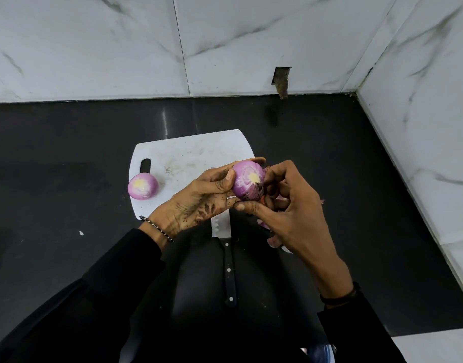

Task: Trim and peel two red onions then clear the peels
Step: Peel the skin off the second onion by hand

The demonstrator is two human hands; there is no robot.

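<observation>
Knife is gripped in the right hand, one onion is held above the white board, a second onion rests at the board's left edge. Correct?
Wrong on the knife: in the head view it lies untouched, blade on the board. The right hand and left hand both hold the onion. The second onion does rest at the board's left edge.

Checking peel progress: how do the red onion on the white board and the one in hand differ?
Peeled pink onion lies untouched on the white cutting board; pink-purple held onion is gripped by left hand and right hand above it. Board onion looks clean; held onion carries dark flecks. Both show trimmed yellowish ends.
</observation>
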